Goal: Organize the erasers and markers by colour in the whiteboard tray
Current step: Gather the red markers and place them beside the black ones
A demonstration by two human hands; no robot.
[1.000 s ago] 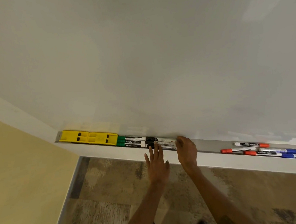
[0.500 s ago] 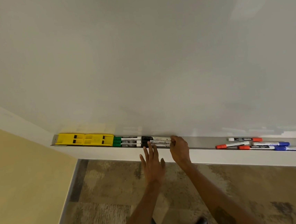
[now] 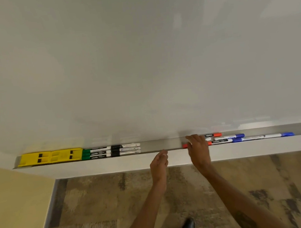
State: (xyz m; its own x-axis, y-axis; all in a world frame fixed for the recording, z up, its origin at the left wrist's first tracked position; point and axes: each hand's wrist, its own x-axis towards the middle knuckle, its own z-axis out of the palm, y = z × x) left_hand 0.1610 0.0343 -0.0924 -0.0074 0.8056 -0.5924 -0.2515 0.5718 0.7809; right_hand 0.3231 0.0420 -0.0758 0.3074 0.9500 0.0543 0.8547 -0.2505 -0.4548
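The metal tray (image 3: 161, 145) runs under the whiteboard (image 3: 140, 59). At its left end lie two yellow erasers (image 3: 51, 157), then three green markers (image 3: 96, 153), then three black markers (image 3: 126, 149). My right hand (image 3: 198, 150) lies across the tray over a red marker, whose cap (image 3: 185, 146) shows left of the hand; whether the fingers grip it is hidden. Two more red markers (image 3: 215, 135) sit just right of the hand, mixed with blue markers (image 3: 230, 137). My left hand (image 3: 159, 163) hangs loosely curled and holding nothing at the tray's front edge.
A bare stretch of tray separates the black markers from my right hand. A yellow wall (image 3: 12, 210) stands at the left. Below is patterned carpet with my black shoe (image 3: 188, 227).
Both hands have left the black markers and moved right along the tray. My right hand now rests over the red markers. The view has shifted right with them.
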